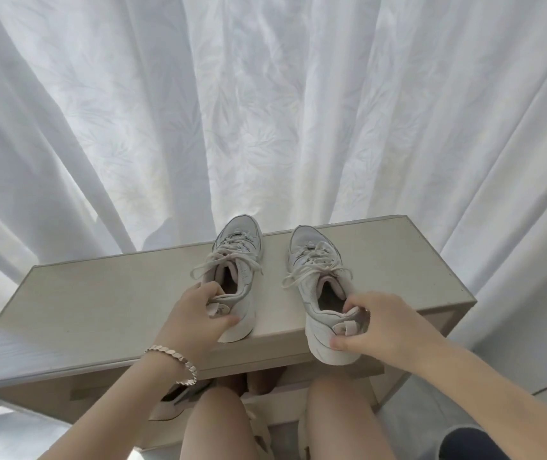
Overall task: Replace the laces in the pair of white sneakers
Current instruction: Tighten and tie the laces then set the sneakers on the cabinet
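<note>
Mid-frame on tabletop [99, 293]: left grip [199, 313] holds left sneaker [242, 234] at heel, right grip [378, 323] holds right sneaker [305, 242] at heel. Right heel overhangs near edge; may tip off if released.

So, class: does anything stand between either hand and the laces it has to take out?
Nothing visible does. The left hand holds the left sneaker by its heel and the right hand holds the right sneaker by its heel. The tied laces lie bare on top, just beyond the hands.
</note>
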The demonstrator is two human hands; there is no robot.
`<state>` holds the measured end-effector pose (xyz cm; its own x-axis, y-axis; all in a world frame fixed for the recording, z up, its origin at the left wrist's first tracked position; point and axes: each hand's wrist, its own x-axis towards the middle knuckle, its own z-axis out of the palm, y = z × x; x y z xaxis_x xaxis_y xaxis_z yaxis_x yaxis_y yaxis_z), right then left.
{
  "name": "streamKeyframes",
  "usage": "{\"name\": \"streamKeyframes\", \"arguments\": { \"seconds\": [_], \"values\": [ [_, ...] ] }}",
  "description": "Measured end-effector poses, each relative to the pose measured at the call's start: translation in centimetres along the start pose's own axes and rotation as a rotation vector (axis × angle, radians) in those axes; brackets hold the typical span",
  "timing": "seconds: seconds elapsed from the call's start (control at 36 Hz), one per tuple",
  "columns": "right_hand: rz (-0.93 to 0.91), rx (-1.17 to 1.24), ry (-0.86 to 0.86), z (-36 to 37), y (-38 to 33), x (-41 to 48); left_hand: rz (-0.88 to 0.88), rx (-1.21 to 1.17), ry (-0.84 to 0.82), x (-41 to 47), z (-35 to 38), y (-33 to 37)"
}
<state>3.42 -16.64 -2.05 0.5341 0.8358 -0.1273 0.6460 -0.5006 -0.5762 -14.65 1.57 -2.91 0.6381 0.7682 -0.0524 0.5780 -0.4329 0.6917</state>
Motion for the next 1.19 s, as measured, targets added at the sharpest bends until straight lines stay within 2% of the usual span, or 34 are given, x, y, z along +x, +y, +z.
{"name": "streamKeyframes", "arguments": {
  "seconds": [0.14, 0.33, 0.5, 0.67, 0.86, 1.0, 1.19],
  "values": [
    [0.011, 0.167, 0.124, 0.8, -0.2, -0.7, 0.046, -0.091, 0.017, -0.9, 1.0, 1.3],
    [0.044, 0.021, 0.258, -1.7, -0.1, -5.2, 0.153, -0.179, -0.001, -5.3, 4.3, 7.0],
    [0.198, -0.194, 0.283, -5.9, 1.6, -12.1, 0.319, -0.191, -0.138, -10.0, 8.3, 12.4],
    [0.411, -0.201, 0.246, -7.8, 5.3, -18.5, 0.413, -0.16, -0.337, -13.7, 12.7, 15.4],
    [0.511, -0.227, 0.229, -5.6, 9.0, -21.2, 0.38, -0.109, -0.477, -16.0, 17.2, 15.1],
    [0.532, -0.231, 0.163, -3.2, 11.2, -20.3, 0.221, -0.181, -0.589, -14.8, 19.3, 13.4],
    [0.446, -0.105, 0.106, 0.4, 13.6, -15.8, 0.056, -0.172, -0.534, -11.9, 20.5, 10.5]
  ]
}}
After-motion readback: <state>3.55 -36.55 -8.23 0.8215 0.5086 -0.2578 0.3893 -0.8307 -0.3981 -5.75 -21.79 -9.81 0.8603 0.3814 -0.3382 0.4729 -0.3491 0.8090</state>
